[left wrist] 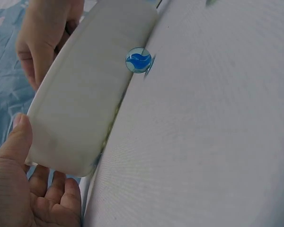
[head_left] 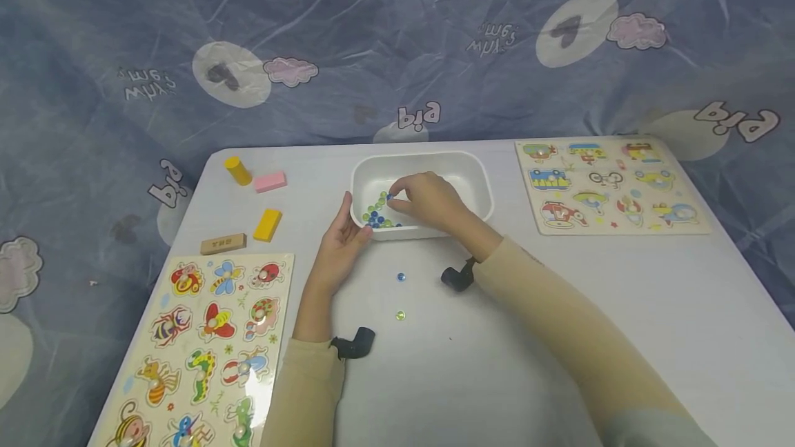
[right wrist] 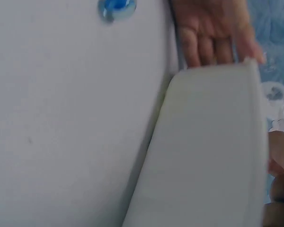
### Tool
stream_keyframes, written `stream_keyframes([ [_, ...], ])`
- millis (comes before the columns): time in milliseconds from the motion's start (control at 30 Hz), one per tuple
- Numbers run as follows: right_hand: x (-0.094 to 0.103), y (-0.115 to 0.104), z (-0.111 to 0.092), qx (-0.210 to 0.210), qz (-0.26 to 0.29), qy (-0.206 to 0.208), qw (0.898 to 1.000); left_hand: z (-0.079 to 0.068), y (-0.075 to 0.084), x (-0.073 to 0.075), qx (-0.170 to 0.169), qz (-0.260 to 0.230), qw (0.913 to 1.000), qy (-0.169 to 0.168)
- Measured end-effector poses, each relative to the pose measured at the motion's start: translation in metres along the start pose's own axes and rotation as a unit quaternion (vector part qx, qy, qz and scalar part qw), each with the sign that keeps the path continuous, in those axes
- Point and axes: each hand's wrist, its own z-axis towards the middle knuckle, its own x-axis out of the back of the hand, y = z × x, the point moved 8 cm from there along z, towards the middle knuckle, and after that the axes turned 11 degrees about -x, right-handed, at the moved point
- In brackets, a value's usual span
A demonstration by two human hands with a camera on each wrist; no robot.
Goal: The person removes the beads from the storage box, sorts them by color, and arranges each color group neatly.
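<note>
A white plastic tray (head_left: pixel 467 181) has a cluster of green and blue glass marbles (head_left: pixel 375 218) in its left end. My left hand (head_left: pixel 337 254) touches the tray's near left corner, thumb at the rim and loosely bent fingers against the outside of the end wall. Reaching in over the near wall, my right hand (head_left: pixel 435 203) pinches a blue marble (head_left: pixel 390 196) between thumb and index finger, just above the others. The tray wall hides those fingertips in both wrist views. On the table before the tray lie a blue-swirl marble (left wrist: pixel 138 60) and a green marble (head_left: pixel 400 315).
An insect puzzle board (head_left: pixel 282 295) lies at the left, a vehicle puzzle board (head_left: pixel 590 226) at the far right. Behind the insect board are a yellow cylinder (head_left: pixel 238 171), a pink block (head_left: pixel 270 182), a yellow block (head_left: pixel 268 225) and a wooden block (head_left: pixel 223 244).
</note>
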Motion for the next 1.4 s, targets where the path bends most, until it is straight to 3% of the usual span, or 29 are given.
stream_keyframes([
  [200, 0.013, -0.011, -0.033, 0.039, 0.038, 0.031, 0.998, -0.001, 0.0, 0.001, -0.004, 0.002, 1.0, 0.002],
  [367, 0.019, -0.009, -0.055, 0.047, 0.066, 0.05, 0.995, -0.001, -0.001, 0.002, -0.003, 0.003, 1.0, 0.005],
  [533, 0.021, -0.002, -0.078, 0.05, 0.091, 0.052, 0.993, -0.002, -0.002, 0.002, -0.003, 0.005, 1.0, 0.007],
  [733, 0.011, 0.009, -0.099, 0.041, 0.088, 0.025, 0.995, 0.0, 0.0, 0.002, -0.01, 0.003, 0.9999, 0.008],
  [1200, -0.035, 0.03, -0.107, 0.002, 0.08, -0.08, 0.994, 0.001, -0.002, 0.001, -0.001, 0.002, 1.0, 0.006],
  [1400, -0.045, 0.031, -0.106, 0.008, 0.059, -0.091, 0.994, 0.0, -0.001, 0.0, -0.008, -0.004, 0.9999, 0.005],
])
